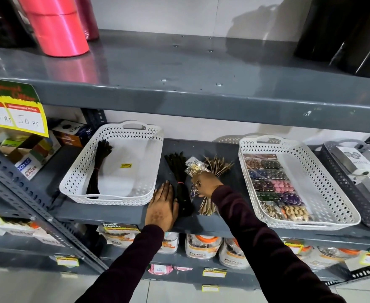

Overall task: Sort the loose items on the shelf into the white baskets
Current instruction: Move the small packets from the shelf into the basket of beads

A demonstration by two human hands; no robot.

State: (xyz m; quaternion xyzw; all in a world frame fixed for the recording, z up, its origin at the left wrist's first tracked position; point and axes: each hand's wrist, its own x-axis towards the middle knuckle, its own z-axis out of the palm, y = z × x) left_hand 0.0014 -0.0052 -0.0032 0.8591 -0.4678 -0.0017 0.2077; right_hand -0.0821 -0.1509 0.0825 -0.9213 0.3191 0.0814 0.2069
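Two white baskets stand on the grey middle shelf. The left basket (79, 171) holds one dark bundle (97, 169). The right basket (337, 206) holds packets of coloured beads (271, 182). Between them lie a loose dark bundle (177, 169) tied with a red band, a tan bundle of strips (218, 166) and a clear packet of small gold pieces (194, 168). My left hand (162, 206) lies flat on the shelf, fingers together, touching the dark bundle's left side. My right hand (206, 184) is closed on the clear packet, above the tan bundle.
A grey basket (341, 178) with white boxes sits at the far right. Boxes (70, 132) crowd the shelf left of the left basket. Red rolls (57, 25) and black rolls (343, 29) stand on the upper shelf. Jars (201, 248) fill the shelf below.
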